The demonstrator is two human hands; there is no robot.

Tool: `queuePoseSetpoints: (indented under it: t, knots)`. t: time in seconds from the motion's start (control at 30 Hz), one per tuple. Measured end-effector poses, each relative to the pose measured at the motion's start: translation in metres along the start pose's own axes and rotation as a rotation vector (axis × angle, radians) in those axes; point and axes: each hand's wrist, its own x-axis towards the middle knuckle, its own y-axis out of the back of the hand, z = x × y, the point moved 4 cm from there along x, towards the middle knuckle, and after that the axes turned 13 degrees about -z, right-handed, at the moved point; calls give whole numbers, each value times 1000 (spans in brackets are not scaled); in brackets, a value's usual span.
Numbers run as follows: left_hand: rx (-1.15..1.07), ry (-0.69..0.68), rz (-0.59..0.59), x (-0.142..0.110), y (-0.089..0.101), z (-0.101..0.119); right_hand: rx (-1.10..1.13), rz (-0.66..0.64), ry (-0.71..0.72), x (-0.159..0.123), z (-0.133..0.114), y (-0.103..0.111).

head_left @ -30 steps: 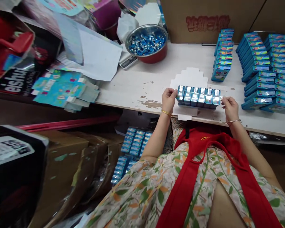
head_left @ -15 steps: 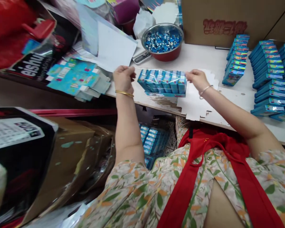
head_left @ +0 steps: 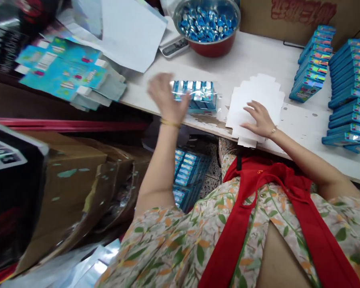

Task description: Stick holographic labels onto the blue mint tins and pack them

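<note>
A row of small blue boxes in clear film (head_left: 198, 96) stands near the front edge of the worktable, left of centre. My left hand (head_left: 166, 98), slightly blurred, is at the row's left end with its fingers apart, covering part of it; whether it touches the film I cannot tell. Over a stack of flat white die-cut cardboard (head_left: 258, 92), my right hand (head_left: 259, 120) has its fingers spread and holds nothing. Its fingertips seem to rest on or just above the card.
A steel bowl (head_left: 216, 50) of shiny blue pieces stands at the back beside a scale (head_left: 175, 47). Flattened blue cartons (head_left: 63, 74) and white paper (head_left: 132, 34) lie left. Rows of blue boxes (head_left: 307, 84) stand right. Below left are cardboard cartons (head_left: 69, 180).
Both hands carried the film-wrapped row leftward from the white card. It now rests on the table, and both hands have let go. My right hand has moved over the card.
</note>
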Motion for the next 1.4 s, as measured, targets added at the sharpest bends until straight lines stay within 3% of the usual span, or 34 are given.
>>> queuePoseSetpoints:
  t: [0.07, 0.13, 0.2, 0.27, 0.4, 0.63, 0.83, 0.9, 1.03, 1.13, 1.3, 1.4]
  knots:
    - [27, -354, -433, -37, -58, 48, -58, -51, -47, -56, 18, -6]
    - [61, -523, -704, -74, -109, 82, -67, -97, -85, -97, 27, -15]
    - [86, -573, -811, -96, -144, 96, -41, -135, -97, -122, 28, -25]
    - [71, -578, -839, -101, -160, 96, 15, -160, -96, -132, 28, -33]
    - [30, -575, -863, -86, -154, 87, 172, -142, -106, -132, 33, -39]
    - [207, -602, -939, -83, -146, 100, 272, -83, -99, -131, 42, -44]
    - [59, -597, -964, -77, -141, 101, 336, -7, -56, -133, 44, -42]
    - [-41, -564, -914, -67, -131, 108, 324, 69, -27, -136, 41, -32]
    - [-202, -425, -632, -42, -97, 132, 172, 265, -16, -142, 24, 1]
    - [-289, -452, -634, -39, -84, 154, 146, 362, -99, -147, 11, 17]
    - [-359, -457, -846, -70, -111, 161, 363, 351, -86, -154, 8, -3]
    - [-301, -541, -902, -97, -130, 151, 650, 380, -210, -161, 22, -26]
